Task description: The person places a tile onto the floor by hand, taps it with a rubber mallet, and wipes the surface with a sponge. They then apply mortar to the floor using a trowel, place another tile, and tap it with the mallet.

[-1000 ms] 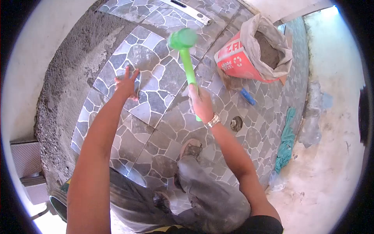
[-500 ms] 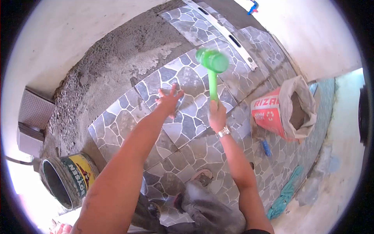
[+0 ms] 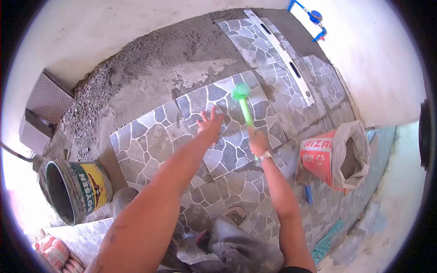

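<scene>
Gripped by its handle in my right hand [image 3: 258,142], a green mallet [image 3: 244,108] has its head over the upper part of a stone-patterned floor tile [image 3: 227,150]. My left hand [image 3: 210,125] rests on the same tile, left of the mallet, with its fingers spread and nothing in it. A wristwatch [image 3: 265,155] is on my right wrist. Beyond the mallet, to the upper right, a long white spirit level [image 3: 291,68] lies across other tiles. Rough grey mortar [image 3: 150,68] borders the tile on its far side.
At the left stands a mortar-smeared bucket [image 3: 98,186], with stacked tiles [image 3: 48,98] above it. An open cement sack [image 3: 318,157] is at the right, beside a blue-handled tool [image 3: 308,194]. Teal cloth [image 3: 328,241] lies lower right. Blue pipework [image 3: 315,17] juts from the wall.
The mallet head has come down toward the tile, and my right hand has lowered with it. The left hand stays spread on the tile. The whole view has shifted slightly.
</scene>
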